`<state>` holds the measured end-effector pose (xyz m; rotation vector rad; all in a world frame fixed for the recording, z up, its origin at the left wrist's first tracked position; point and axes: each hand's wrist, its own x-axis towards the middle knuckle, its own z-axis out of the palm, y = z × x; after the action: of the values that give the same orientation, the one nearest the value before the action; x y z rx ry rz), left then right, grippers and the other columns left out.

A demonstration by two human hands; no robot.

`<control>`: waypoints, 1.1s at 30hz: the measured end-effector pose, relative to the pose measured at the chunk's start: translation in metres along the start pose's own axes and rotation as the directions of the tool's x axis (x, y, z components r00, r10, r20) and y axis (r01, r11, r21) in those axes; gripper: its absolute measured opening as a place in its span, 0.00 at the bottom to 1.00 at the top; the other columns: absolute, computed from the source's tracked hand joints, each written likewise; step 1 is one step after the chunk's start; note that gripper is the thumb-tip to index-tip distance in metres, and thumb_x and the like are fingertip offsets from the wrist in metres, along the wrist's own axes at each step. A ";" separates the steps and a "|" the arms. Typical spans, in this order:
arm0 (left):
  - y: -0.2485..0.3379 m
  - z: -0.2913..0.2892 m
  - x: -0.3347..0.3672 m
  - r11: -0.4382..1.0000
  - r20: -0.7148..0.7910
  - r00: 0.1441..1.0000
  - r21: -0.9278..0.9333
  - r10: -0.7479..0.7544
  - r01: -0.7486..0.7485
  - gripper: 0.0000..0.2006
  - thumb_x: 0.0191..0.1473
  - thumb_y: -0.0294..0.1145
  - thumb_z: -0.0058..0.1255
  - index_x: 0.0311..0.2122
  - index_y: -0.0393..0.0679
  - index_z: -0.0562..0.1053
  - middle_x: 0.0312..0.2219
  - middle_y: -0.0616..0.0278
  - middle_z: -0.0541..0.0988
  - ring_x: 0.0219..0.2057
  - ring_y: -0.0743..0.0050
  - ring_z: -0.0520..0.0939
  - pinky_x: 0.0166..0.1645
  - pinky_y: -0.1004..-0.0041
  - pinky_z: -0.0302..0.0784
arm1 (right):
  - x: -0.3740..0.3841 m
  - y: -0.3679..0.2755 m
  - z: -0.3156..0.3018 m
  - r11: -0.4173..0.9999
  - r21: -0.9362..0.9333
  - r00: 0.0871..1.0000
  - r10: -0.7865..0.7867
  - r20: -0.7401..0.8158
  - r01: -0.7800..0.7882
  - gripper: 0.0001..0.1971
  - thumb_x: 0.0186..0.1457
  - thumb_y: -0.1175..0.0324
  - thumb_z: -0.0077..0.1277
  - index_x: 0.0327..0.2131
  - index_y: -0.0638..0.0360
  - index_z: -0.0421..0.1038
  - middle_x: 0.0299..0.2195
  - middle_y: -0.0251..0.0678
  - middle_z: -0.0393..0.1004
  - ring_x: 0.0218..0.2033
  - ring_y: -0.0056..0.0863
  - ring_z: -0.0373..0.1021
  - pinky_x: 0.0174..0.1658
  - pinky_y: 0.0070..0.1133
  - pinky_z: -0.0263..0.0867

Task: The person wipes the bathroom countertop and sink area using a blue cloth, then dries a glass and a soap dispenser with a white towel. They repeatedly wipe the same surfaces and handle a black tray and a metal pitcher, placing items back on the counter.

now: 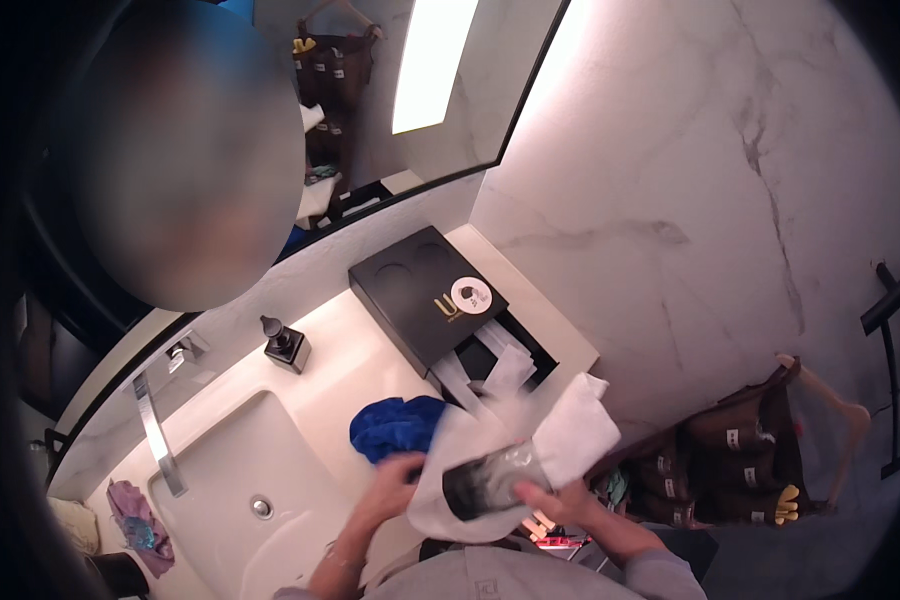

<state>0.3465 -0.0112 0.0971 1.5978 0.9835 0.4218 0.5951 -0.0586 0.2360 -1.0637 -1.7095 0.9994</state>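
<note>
My right hand (562,500) is closed around a clear, cylindrical glass-like container (505,480) with a dark end, its thumb pressed on the side. A folded white cloth (578,430) is bunched at the container's other end. A whitish see-through bag or sheet (440,505) surrounds the container, blurred by motion. My left hand (398,485) is at the left edge of that sheet, just below a crumpled blue cloth (395,428) on the counter. Blur hides whether its fingers grip anything; something dark shows beside them.
A black box (410,290) with an open drawer holding pale wrappers (510,370) stands against the wall. A dark pump bottle (285,345) is beside the sink (240,450) and its tap (158,440). A mauve cloth (140,525) lies left; a brown hanging organiser (710,460) is right.
</note>
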 end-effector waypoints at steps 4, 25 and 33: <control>0.087 -0.051 -0.029 0.912 -0.315 0.866 -0.006 0.389 -0.411 0.37 0.40 0.31 0.66 0.57 0.37 0.63 0.54 0.48 0.68 0.54 0.57 0.70 0.58 0.65 0.64 | 0.014 -0.015 -0.006 0.932 -0.315 0.970 -0.111 0.218 0.177 0.21 0.44 0.66 0.64 0.42 0.63 0.72 0.38 0.40 0.73 0.39 0.37 0.70 0.46 0.28 0.65; 0.011 -0.042 0.131 0.638 -0.491 0.867 -0.695 -0.083 -0.333 0.32 0.43 0.34 0.62 0.53 0.35 0.63 0.38 0.53 0.77 0.40 0.60 0.82 0.46 0.67 0.78 | 0.234 0.281 -0.018 0.870 -0.487 0.902 -0.145 -0.407 -0.080 0.21 0.52 0.70 0.52 0.50 0.67 0.68 0.51 0.51 0.69 0.56 0.43 0.63 0.60 0.31 0.56; -0.007 -0.054 0.119 0.508 -0.344 0.936 -0.822 -0.078 -0.260 0.37 0.42 0.37 0.63 0.56 0.35 0.62 0.43 0.52 0.76 0.42 0.57 0.81 0.50 0.63 0.76 | 0.203 0.213 0.048 0.996 -0.013 0.991 0.085 0.100 -0.084 0.21 0.49 0.81 0.48 0.49 0.62 0.70 0.49 0.44 0.72 0.52 0.35 0.69 0.55 0.25 0.62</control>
<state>0.3743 0.1148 0.0774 0.6343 0.7226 1.1116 0.5477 0.1884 0.0769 -1.1159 -1.7632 1.1161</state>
